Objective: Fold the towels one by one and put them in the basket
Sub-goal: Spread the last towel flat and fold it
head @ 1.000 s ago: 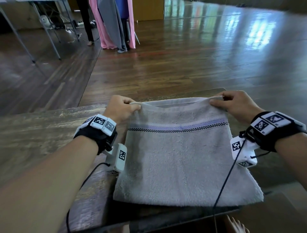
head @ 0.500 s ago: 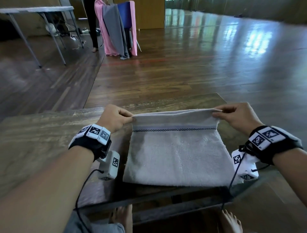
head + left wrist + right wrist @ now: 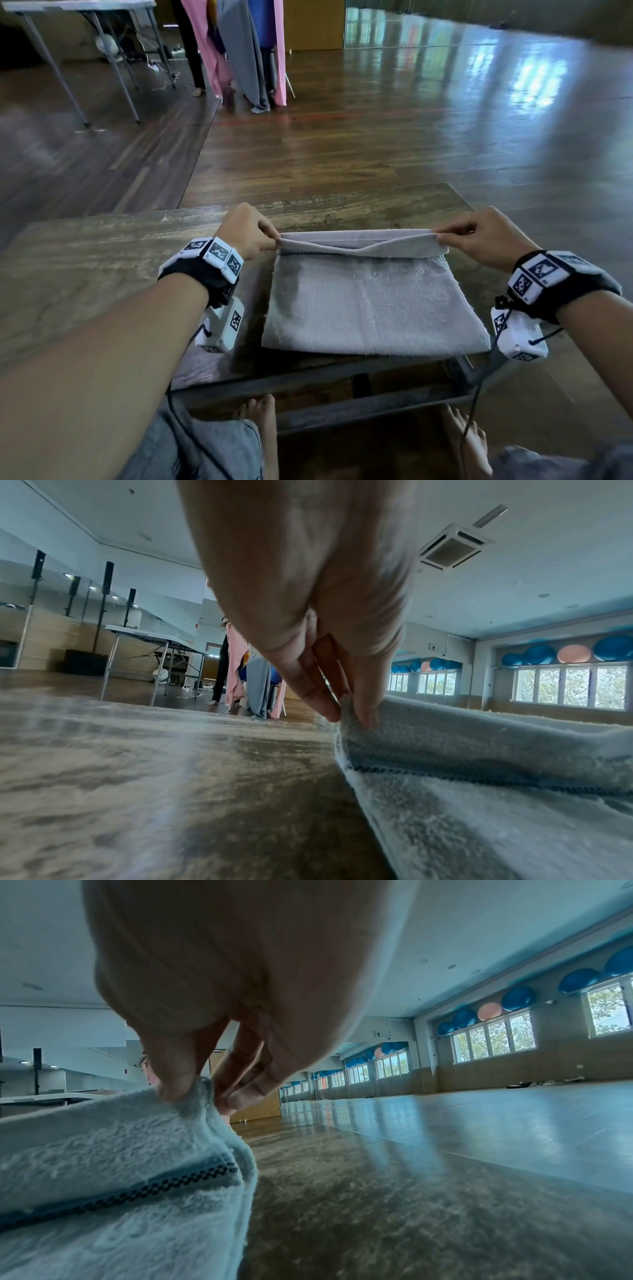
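We see a pale grey towel (image 3: pixel 373 305) lying folded on the dark wooden surface (image 3: pixel 102 260), close to its near edge. The left hand (image 3: pixel 248 233) has its grip closed on the towel's far left corner, pinching the cloth between thumb and fingers (image 3: pixel 325 707). The right hand (image 3: pixel 479 236) has its grip closed on the far right corner in the same way, thumb on top and fingers (image 3: pixel 253 1093) underneath. Between the two hands the far edge is lifted clear of the surface and curled over toward the person, sagging a little in the middle, while the rest of the towel rests flat. A thin dark checked stripe (image 3: pixel 308 254) runs across the towel just below the raised flap; its right part is hidden by the flap. How many layers each hand holds we cannot tell for certain, though it looks like more than one. Both wrists carry black bands with white marker tags. Across the wooden floor, pink and grey cloths (image 3: pixel 236 51) hang beside a folding table (image 3: pixel 78 5)
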The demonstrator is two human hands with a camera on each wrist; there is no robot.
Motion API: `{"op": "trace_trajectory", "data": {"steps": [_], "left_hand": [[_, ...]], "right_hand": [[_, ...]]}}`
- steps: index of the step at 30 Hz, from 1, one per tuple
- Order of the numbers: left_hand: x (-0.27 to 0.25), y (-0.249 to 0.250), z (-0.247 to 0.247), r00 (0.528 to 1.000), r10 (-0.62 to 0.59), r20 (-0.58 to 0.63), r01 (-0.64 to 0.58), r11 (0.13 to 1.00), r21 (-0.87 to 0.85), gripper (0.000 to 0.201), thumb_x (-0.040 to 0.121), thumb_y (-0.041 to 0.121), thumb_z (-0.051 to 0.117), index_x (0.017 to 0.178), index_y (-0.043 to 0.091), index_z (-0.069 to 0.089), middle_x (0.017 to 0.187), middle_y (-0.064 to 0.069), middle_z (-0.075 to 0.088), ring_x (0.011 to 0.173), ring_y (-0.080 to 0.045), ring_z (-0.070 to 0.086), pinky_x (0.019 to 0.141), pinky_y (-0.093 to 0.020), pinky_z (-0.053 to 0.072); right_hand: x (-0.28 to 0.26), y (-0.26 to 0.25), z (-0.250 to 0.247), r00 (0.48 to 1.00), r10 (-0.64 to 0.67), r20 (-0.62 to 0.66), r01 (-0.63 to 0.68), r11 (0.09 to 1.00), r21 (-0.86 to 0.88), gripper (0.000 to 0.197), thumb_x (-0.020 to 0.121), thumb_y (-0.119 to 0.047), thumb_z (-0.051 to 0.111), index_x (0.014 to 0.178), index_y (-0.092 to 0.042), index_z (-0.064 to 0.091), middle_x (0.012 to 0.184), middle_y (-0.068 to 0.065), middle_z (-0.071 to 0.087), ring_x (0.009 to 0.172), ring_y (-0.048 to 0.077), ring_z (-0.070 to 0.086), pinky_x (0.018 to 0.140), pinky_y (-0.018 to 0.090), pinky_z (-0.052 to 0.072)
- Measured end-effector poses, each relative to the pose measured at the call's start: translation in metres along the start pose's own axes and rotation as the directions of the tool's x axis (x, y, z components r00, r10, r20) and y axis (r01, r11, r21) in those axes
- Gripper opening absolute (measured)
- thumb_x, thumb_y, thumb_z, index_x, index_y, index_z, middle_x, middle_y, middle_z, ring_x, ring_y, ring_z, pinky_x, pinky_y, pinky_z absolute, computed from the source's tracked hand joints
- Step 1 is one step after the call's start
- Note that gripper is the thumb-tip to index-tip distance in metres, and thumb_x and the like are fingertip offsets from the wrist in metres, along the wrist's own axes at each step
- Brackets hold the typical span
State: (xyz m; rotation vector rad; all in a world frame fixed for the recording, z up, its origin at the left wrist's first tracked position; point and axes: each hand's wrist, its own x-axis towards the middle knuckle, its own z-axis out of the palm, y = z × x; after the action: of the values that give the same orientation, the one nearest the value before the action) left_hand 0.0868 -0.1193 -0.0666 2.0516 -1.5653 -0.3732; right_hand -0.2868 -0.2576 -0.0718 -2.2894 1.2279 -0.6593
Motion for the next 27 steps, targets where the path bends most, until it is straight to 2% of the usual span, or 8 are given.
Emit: {"op": "trace_trajectory", "data": {"steps": [3,6,10,14,18,21,24,27], "left_hand": [[0.000,0.001,-0.002,1.000,-0.009,-0.013,0.009,1.000,-0.014,0.006,0.075,0.007,0.082,0.080,0.011,0.082,0.056,0.002,0.066,0.037,0.002,0.050,0.037,-0.007,0.033],[-0.002,0.001,-0.005,0.999,-0.025,-0.026,0.024,0.999,-0.040,0.007,0.074,0.008,0.084,0.079,0.012,0.081,0.062,-0.001,0.070,0.050,-0.003,0.055,0.042,-0.006,0.037],[-0.002,0.001,-0.009,0.999,-0.032,-0.033,0.030,0.998,-0.063,0.009,0.070,0.013,0.087,0.075,0.017,0.080,0.066,0.001,0.072,0.061,-0.007,0.062,0.054,-0.014,0.043],[-0.001,0.007,-0.012,0.999,-0.013,-0.045,0.007,0.993,-0.117,0.015,0.068,0.009,0.089,0.078,0.011,0.077,0.073,-0.003,0.074,0.067,-0.013,0.066,0.064,-0.024,0.051],[0.002,0.015,-0.011,0.998,0.000,-0.065,-0.005,0.997,-0.075,0.021,0.076,0.010,0.083,0.095,0.014,0.075,0.076,-0.001,0.071,0.067,-0.011,0.063,0.062,-0.019,0.045],[0.002,0.028,-0.013,0.998,-0.004,-0.062,0.005,1.000,0.029,0.005,0.084,0.011,0.074,0.087,0.012,0.078,0.065,-0.001,0.070,0.058,-0.013,0.065,0.057,-0.026,0.051],[0.003,0.046,-0.017,0.989,-0.133,-0.065,0.120,0.977,-0.174,0.009,0.090,0.007,0.064,0.084,0.010,0.070,0.073,-0.014,0.073,0.060,-0.027,0.072,0.063,-0.041,0.061],[0.007,0.064,-0.026,0.939,-0.201,-0.280,0.114,0.947,-0.300,0.006,0.089,0.012,0.066,0.085,0.010,0.070,0.089,-0.012,0.074,0.081,-0.027,0.071,0.077,-0.044,0.061]], "right_hand": [[0.001,0.001,-0.001,0.998,-0.011,-0.054,0.010,1.000,-0.019,0.014,0.082,-0.018,0.081,0.092,-0.027,0.082,0.082,-0.009,0.078,0.084,0.007,0.072,0.088,0.028,0.054],[0.004,0.005,-0.001,0.994,-0.023,-0.110,0.022,1.000,-0.012,0.015,0.078,-0.016,0.084,0.085,-0.030,0.081,0.076,-0.011,0.076,0.074,0.001,0.070,0.079,0.018,0.051],[0.009,0.008,-0.001,0.990,-0.010,-0.138,0.015,0.999,0.035,0.020,0.079,-0.008,0.083,0.093,-0.019,0.074,0.081,-0.001,0.073,0.078,0.020,0.070,0.084,0.031,0.056],[0.012,0.006,-0.006,0.991,-0.024,-0.134,0.017,0.999,-0.051,0.016,0.086,-0.009,0.074,0.100,-0.017,0.078,0.083,-0.004,0.074,0.080,0.015,0.068,0.083,0.028,0.051],[0.011,-0.003,-0.010,0.995,0.012,-0.103,-0.029,0.987,-0.160,0.010,0.090,-0.015,0.069,0.090,-0.021,0.076,0.079,-0.001,0.071,0.079,0.019,0.064,0.081,0.029,0.045],[0.015,-0.009,-0.017,0.991,0.123,-0.057,-0.133,0.965,-0.225,0.008,0.092,-0.019,0.063,0.088,-0.023,0.070,0.074,0.002,0.067,0.075,0.023,0.061,0.074,0.027,0.045],[0.023,-0.019,-0.020,0.958,0.280,-0.059,-0.278,0.960,0.037,0.008,0.096,-0.012,0.059,0.091,-0.014,0.065,0.063,0.007,0.073,0.054,0.017,0.069,0.055,0.027,0.053],[0.030,-0.040,-0.024,0.916,0.382,-0.125,-0.293,0.848,0.442,0.015,0.100,-0.010,0.054,0.089,-0.020,0.056,0.092,0.028,0.072,0.071,0.034,0.075,0.067,0.047,0.061]]}}
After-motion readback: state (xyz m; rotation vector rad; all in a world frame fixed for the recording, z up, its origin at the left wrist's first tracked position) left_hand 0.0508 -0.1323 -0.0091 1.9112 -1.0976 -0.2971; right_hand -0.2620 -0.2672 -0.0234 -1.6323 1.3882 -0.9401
